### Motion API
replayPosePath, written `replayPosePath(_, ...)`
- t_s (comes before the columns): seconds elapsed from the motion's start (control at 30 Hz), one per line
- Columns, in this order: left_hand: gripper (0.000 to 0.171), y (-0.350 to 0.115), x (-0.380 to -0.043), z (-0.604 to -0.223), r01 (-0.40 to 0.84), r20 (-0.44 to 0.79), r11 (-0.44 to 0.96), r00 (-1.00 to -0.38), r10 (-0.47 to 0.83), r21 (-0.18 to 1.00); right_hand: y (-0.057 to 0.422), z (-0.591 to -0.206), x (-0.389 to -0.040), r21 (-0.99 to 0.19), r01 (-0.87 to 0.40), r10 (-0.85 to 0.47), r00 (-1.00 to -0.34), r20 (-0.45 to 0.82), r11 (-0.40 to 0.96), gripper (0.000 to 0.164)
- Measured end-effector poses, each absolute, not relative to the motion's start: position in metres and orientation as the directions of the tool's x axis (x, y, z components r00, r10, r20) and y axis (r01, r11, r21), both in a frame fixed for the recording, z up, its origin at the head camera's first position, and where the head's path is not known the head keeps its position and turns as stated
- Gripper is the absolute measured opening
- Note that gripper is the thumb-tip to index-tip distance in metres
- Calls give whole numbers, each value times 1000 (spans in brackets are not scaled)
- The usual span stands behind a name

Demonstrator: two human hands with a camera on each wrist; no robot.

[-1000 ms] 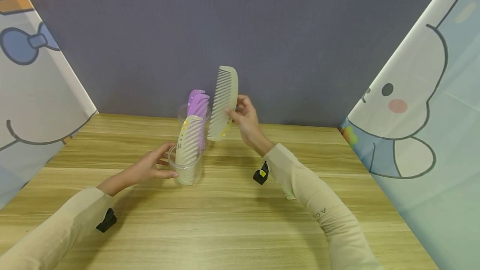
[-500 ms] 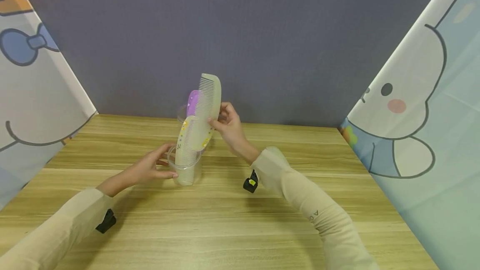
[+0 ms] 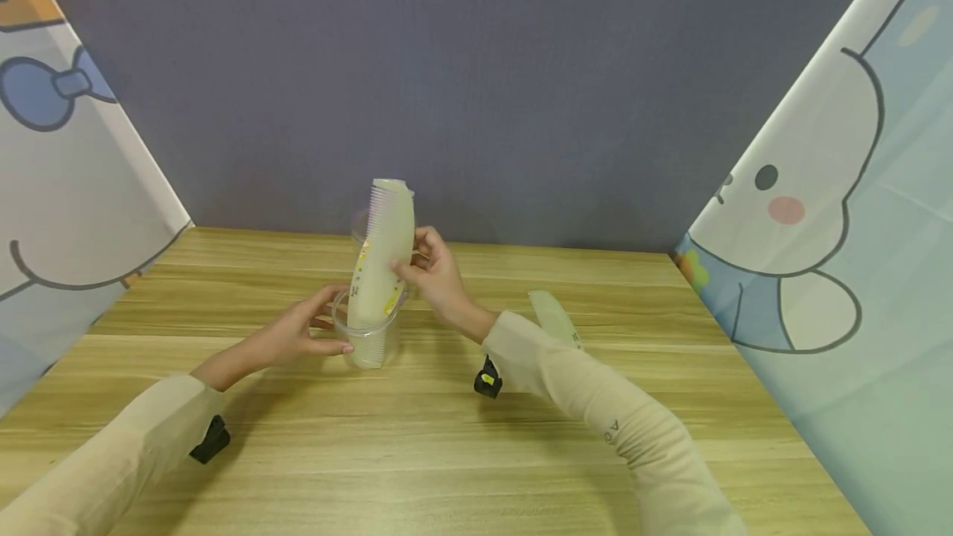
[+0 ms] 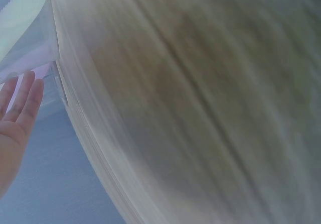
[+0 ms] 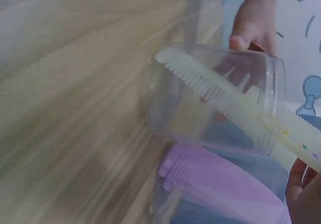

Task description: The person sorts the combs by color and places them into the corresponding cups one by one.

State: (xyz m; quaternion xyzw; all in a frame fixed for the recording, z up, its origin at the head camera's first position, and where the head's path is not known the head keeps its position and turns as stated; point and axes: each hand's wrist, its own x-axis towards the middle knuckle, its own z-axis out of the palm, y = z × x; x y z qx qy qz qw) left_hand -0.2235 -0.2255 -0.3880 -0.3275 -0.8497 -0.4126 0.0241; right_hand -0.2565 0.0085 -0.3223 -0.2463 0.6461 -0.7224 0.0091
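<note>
My right hand (image 3: 444,288) pinches a pale yellow-green comb (image 3: 399,222) by its spine, between thumb and fingers. The comb's lower end is at the mouth of a clear plastic cup (image 3: 392,339). Another pale comb (image 3: 361,292), with yellow decorations, stands tilted in that cup, partly covered by the held one. My left hand (image 3: 298,332) holds the cup's left side, thumb in front and fingers behind. Purple combs (image 5: 215,181) stand in a second clear cup (image 3: 358,226) just behind; in the head view the held comb mostly hides them.
Another pale green comb (image 3: 553,314) lies on the wooden table (image 3: 417,453) to the right, partly under my right sleeve. A dark panel (image 3: 476,89) rises behind the table, with cartoon-printed sheets (image 3: 834,271) at both sides. Black devices (image 3: 488,379) hang at the wrists.
My right hand has moved left and down with the comb, from beside the cups to over the front cup. The left hand stays at the cup. More of the comb on the table shows.
</note>
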Motion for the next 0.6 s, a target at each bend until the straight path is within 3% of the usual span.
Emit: replayPosePath(0.6, 76, -225, -224, -389, 563, 303, 450, -794, 527, 693, -1, -340, -247, -923, -382, -334, -864, 376, -51, 31)
